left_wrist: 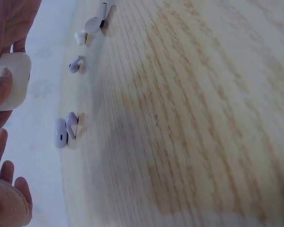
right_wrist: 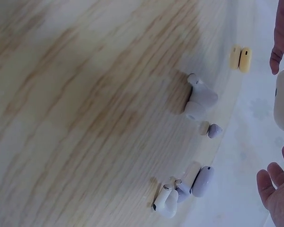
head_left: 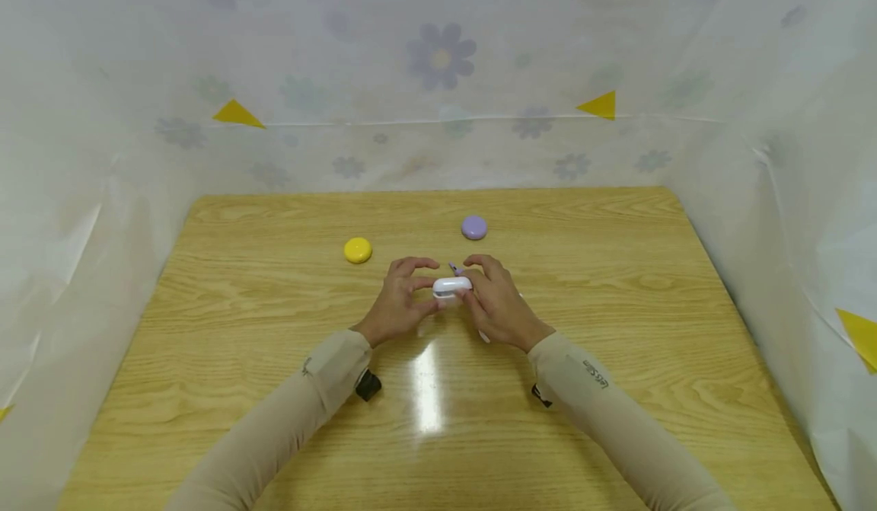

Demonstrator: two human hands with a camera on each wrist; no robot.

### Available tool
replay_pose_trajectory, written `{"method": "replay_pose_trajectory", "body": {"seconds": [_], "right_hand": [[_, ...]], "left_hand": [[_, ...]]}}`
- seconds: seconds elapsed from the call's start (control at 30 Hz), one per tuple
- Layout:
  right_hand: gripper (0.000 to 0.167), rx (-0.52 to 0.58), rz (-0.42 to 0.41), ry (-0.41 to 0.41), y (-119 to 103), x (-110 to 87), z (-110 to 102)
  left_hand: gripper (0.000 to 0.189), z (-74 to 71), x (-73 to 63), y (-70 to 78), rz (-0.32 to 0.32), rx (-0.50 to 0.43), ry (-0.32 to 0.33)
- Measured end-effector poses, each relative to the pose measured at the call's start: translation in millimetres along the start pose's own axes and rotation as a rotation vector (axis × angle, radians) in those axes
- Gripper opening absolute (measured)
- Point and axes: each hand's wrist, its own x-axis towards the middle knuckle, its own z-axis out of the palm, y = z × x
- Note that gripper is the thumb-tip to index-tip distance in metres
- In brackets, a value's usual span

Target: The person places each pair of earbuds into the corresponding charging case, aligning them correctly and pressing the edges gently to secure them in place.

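A glossy white earbud case (head_left: 452, 285) is held between both hands, with a dark line along its front side. My left hand (head_left: 400, 301) grips its left end between fingertips and thumb. On the right end, my right hand (head_left: 499, 305) pinches it with the thumb at the front. The case is raised above the tabletop in both wrist views. Just beyond it lies a purple earbud (head_left: 455, 268). White earbuds lie on the table, one (left_wrist: 94, 24) in the left wrist view and another (right_wrist: 165, 203) in the right wrist view; my right hand mostly hides them in the head view.
A round yellow case (head_left: 358, 250) rests farther back on the left, and a purple case (head_left: 474, 228) back right of centre. The wooden table (head_left: 274, 282) is enclosed by flowered white sheeting (head_left: 384, 62) at the back and sides, marked with yellow triangles.
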Motion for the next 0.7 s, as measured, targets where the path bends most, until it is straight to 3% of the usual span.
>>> {"method": "replay_pose_trajectory", "body": {"seconds": [0.37,0.7], "right_hand": [[0.009,0.012,0.005,0.052,1.5,3.4,-0.7],[0.010,0.024,-0.010,0.069,4.4,3.9,-0.1]], "left_hand": [[0.026,2.0,0.1,2.8,0.022,-0.020,0.012],[0.026,3.4,-0.4,4.2,0.013,-0.029,0.016]]}}
